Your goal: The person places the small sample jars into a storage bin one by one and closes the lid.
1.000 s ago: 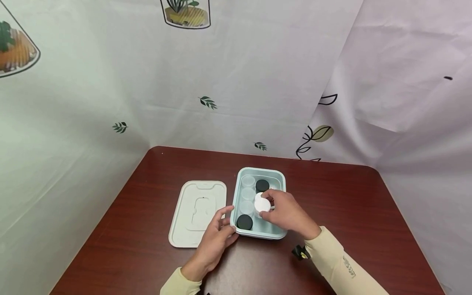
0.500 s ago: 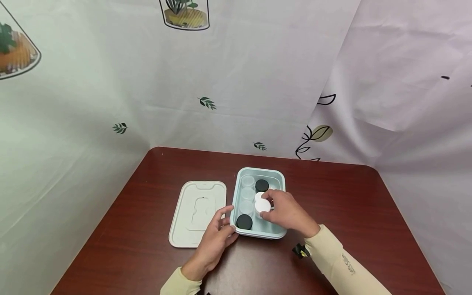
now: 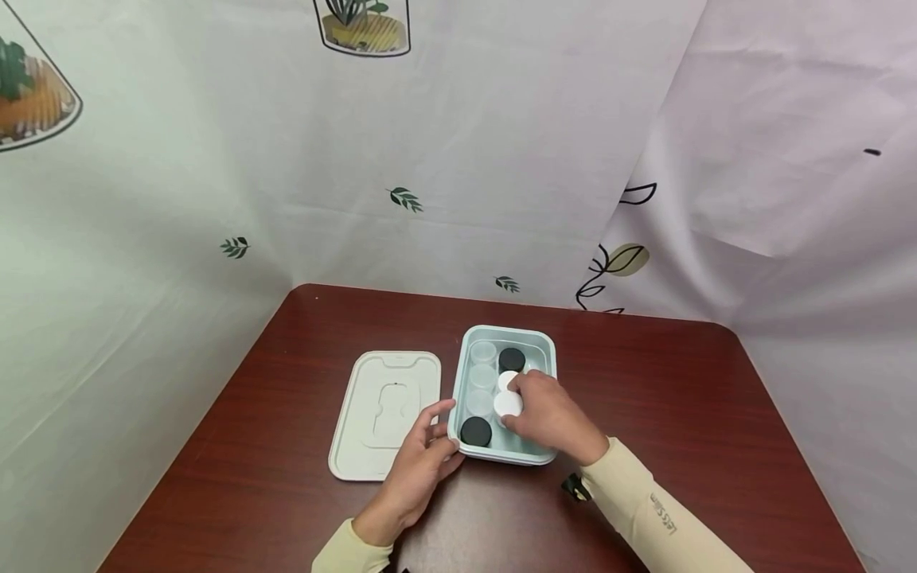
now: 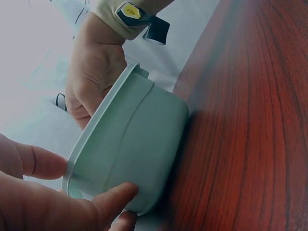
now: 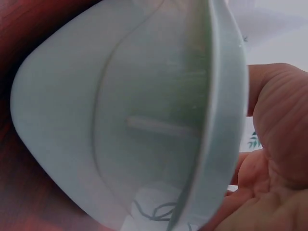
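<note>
In the head view, a pale green plastic box (image 3: pixel 548 350) stands uncovered on the table. My left hand (image 3: pixel 415 473) holds its near left corner, the fingers (image 4: pixel 43 163) at the rim and side wall. Inside the box, my right hand (image 3: pixel 548 410) pinches a small round jar with a white lid (image 3: pixel 507 403). Just behind that sits another white round top (image 3: pixel 508 381), partly hidden by the fingers. Black round tops (image 3: pixel 476 431) show at the near left and far right. Translucent round pieces (image 3: pixel 481 376) line the left side. In the right wrist view, the box wall hides my fingertips.
A white rectangular lid (image 3: pixel 383 422) lies flat to the left of the box. The dark red table (image 3: pixel 645 374) extends round both, with its back edge against a printed cloth backdrop (image 3: pixel 466 159).
My right hand has shifted slightly left, and the white-lidded jar appears a little lower in the box. The left hand keeps its place at the corner.
</note>
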Demonstrator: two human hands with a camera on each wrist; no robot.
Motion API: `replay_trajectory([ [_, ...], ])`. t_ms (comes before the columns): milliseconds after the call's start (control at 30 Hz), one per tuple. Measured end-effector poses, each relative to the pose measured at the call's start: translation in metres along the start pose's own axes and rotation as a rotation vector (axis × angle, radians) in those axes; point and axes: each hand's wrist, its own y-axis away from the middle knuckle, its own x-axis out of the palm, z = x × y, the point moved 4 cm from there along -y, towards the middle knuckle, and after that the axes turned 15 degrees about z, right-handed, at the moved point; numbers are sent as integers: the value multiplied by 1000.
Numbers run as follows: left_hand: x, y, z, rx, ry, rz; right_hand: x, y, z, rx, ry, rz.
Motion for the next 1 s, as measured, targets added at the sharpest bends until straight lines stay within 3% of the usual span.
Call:
replay_trajectory([
  [133, 1, -1, -1, -3, 4, 1, 1, 2, 2, 20, 27, -6],
  [400, 1, -2, -1, -4, -1, 1, 6, 1, 5, -20, 90, -10],
  [1000, 1, -2, 0, 6, 3, 5, 9, 8, 7, -59, 100, -30],
])
